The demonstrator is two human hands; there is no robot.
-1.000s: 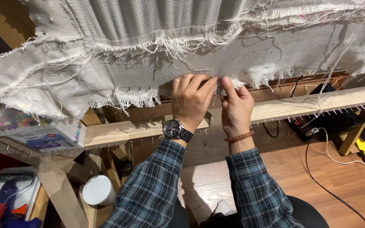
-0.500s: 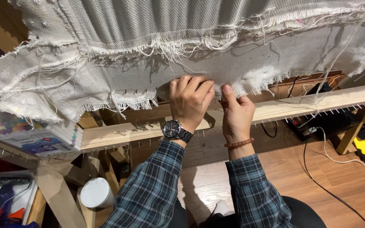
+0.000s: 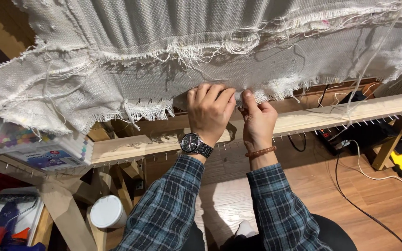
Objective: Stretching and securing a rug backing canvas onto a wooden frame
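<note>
Your left hand [image 3: 209, 110] has its fingers curled shut over the frayed lower edge of the white woven cloth [image 3: 173, 69], and your right hand [image 3: 257, 118] pinches that same edge just beside it, thumb up against the fringe; since a second ago the two hands have drawn closer until they almost touch, and the view has slid a little right, so the grip now gathers on one short stretch of hem; the cloth hangs over the wooden frame bar [image 3: 131, 148], whose row of small nails shows bare below your wrists, so I judge this stretch of edge not yet hooked on; a box of coloured markers [image 3: 38, 146] sits at the bar's left end
</note>
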